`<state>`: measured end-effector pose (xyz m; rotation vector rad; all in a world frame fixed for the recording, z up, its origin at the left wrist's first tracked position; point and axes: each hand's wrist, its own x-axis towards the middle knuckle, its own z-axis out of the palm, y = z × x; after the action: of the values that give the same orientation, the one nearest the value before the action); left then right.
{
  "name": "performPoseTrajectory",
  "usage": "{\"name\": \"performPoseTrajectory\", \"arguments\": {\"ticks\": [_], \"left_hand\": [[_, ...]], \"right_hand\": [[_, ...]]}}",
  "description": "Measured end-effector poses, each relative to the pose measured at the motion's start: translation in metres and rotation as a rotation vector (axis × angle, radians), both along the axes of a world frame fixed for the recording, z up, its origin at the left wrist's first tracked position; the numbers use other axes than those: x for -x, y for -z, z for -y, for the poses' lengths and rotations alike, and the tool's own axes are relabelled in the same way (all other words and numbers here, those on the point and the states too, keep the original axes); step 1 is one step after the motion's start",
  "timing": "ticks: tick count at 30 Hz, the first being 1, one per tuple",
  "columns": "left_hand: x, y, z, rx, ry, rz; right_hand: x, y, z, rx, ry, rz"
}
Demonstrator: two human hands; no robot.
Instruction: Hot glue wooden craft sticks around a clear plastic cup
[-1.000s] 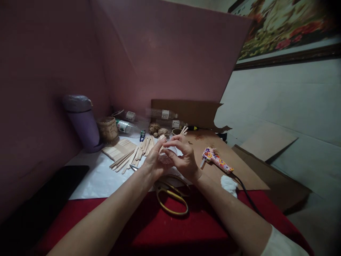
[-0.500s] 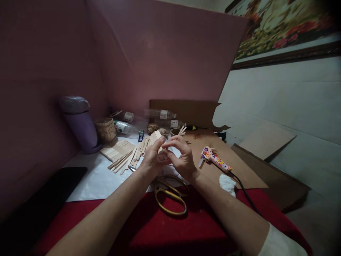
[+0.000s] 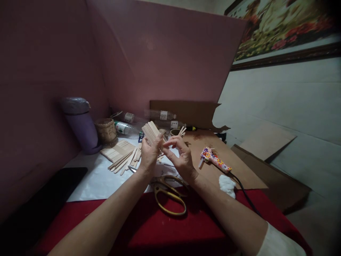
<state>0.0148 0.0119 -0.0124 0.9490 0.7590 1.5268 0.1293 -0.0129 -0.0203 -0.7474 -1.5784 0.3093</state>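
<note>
My left hand [image 3: 149, 154] is closed around a bundle of flat craft sticks [image 3: 151, 131], held tilted up side by side. A bit of clear, shiny material shows at the bundle's lower right end. Beside that end, my right hand [image 3: 182, 156] has its thumb and index fingertips drawn together in a pinch. Whatever lies between those fingertips is too small to make out. Below the hands lie large scissors [image 3: 170, 202] with yellowish handles, their blades partly hidden by my left wrist.
Loose craft sticks [image 3: 125, 161] and a banded stack [image 3: 118, 151] lie left on white paper [image 3: 90, 185]. Behind stand a woven cup [image 3: 106, 129], a purple tumbler [image 3: 81, 128] and plastic bottles [image 3: 125, 128]. A flowered glue gun [image 3: 215, 159] with a black cord rests right on cardboard [image 3: 245, 174], near white tissue [image 3: 227, 185].
My left hand has turned and moved slightly left, so the bundle of craft sticks now stands up in clearer view. My right hand stays nearly in place.
</note>
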Motion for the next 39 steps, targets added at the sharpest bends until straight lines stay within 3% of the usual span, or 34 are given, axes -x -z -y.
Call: {"name": "performPoseTrajectory", "arguments": {"ticks": [8,12,21,28,34,39], "left_hand": [[-0.002,-0.003,0.004,-0.168,-0.108,0.025],[-0.001,-0.009,0.001,-0.172,-0.093,0.145],[0.001,-0.018,0.008,0.248,0.202,0.231],[0.003,-0.023,0.011,0.540,0.446,0.258],[0.004,-0.022,0.011,0.602,0.582,0.317],[0.004,-0.020,0.011,0.618,0.604,0.316]], "right_hand": [[0.001,0.002,0.001,0.002,-0.026,-0.035],[0.001,0.005,-0.001,-0.001,-0.035,-0.094],[0.000,0.008,-0.007,-0.038,0.121,0.002],[0.000,0.007,-0.002,-0.058,0.131,0.055],[-0.001,0.007,-0.002,-0.089,0.105,0.059],[0.000,0.008,-0.004,-0.094,0.074,0.029]]}}
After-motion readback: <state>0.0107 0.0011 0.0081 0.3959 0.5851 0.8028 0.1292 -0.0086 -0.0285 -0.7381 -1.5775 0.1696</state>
